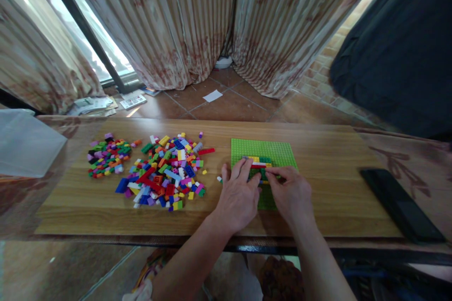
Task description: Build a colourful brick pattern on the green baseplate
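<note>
A low build of toy bricks [259,160], with yellow, green, white and red pieces showing, sits on a light green studded baseplate [282,150]. My left hand [238,197] lies over the left side of this build, its fingers apart and touching the bricks. From the right, my right hand [291,193] reaches in, thumb and forefinger pinched together on a toy brick at the build's right side. The fingertips hide most of that brick. Both hands cover part of the build and the plate's near half.
Left of the baseplate lies a large pile of mixed bricks [169,169], with a smaller heap of bricks [109,155] beyond it. A black phone [402,204] rests at the wooden board's [335,188] right end. A whitish translucent container [28,143] stands far left.
</note>
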Tool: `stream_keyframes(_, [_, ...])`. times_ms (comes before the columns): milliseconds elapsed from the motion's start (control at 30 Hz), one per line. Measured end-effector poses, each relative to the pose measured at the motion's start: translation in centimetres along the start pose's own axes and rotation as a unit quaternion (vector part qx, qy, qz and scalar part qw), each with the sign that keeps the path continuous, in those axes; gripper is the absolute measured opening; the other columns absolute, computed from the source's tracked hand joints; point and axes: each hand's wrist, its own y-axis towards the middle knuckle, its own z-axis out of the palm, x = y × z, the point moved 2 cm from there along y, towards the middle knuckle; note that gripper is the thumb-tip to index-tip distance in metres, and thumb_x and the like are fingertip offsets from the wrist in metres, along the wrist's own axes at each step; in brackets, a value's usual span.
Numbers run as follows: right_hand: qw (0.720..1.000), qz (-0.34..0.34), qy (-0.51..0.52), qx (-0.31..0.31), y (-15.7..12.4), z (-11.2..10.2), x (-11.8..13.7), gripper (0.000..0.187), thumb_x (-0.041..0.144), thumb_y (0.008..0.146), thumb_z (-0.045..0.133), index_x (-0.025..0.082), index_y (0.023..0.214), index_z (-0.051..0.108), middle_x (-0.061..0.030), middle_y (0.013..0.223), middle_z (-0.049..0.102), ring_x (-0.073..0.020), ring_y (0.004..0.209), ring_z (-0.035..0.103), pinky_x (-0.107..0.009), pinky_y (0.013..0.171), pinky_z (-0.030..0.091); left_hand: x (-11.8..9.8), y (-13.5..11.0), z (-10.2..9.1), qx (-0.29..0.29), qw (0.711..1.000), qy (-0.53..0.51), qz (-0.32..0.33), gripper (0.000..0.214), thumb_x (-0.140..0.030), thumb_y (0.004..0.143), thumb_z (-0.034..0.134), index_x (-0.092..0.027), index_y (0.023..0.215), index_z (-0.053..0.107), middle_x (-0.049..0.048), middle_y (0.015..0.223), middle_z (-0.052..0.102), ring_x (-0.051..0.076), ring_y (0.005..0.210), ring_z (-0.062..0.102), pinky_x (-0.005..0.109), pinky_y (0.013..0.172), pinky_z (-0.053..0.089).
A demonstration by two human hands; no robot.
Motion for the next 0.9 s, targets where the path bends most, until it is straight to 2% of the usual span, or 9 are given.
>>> stream_keyframes(333, [1.0, 0.002, -0.008, 0.012, 0.1, 0.3, -0.4, 0.029, 0.036, 0.085, 0.052, 0.018, 0.081, 0.074, -0.0101, 0.085, 0.07, -0.0222, 0.076, 0.062, -0.034, 0.071, 0.044, -0.1, -0.1, 0.2, 0.004, 1.0, 0.005, 0.002, 0.033, -0.023, 0.093, 0.046, -0.018, 0.124, 0.058, 0.0152, 0.153, 0.039, 0.032, 0.141, 0.031, 0.069, 0.11, 0.025])
stream_keyframes(600, [0.999, 0.03, -0.022, 0.034, 0.4, 0.3, -0.6, 0.026, 0.037, 0.082, 0.055, 0.021, 0.08, 0.076, -0.0078, 0.082, 0.071, -0.0204, 0.071, 0.061, -0.032, 0.066, 0.043, -0.1, -0.2, 0.3, -0.021, 1.0, -0.004, -0.011, 0.036, -0.02, 0.091, 0.049, -0.02, 0.126, 0.058, 0.0143, 0.15, 0.042, 0.031, 0.14, 0.033, 0.067, 0.11, 0.024])
stream_keyframes(767, [0.994, 0.058, 0.086, 0.03, 0.6, 0.1, -1.3, 0.025, 0.041, 0.079, 0.06, 0.023, 0.083, 0.078, -0.0064, 0.085, 0.074, -0.0201, 0.074, 0.064, -0.032, 0.069, 0.047, -0.3, -0.1, 0.2, -0.025, 1.0, -0.002, -0.014, 0.04, -0.018, 0.091, 0.048, -0.022, 0.13, 0.056, 0.0138, 0.148, 0.044, 0.03, 0.138, 0.035, 0.065, 0.109, 0.027])
stream_keyframes(900, [0.966, 0.128, 0.223, -0.021, 1.0, -0.2, -2.5, 0.031, 0.043, 0.078, 0.061, 0.019, 0.09, 0.077, -0.0083, 0.089, 0.076, -0.0213, 0.078, 0.067, -0.034, 0.074, 0.051, -0.4, 0.0, 0.1, -0.039, 0.999, 0.007, -0.019, 0.039, -0.019, 0.093, 0.045, -0.023, 0.13, 0.056, 0.0131, 0.148, 0.044, 0.03, 0.136, 0.037, 0.063, 0.108, 0.029])
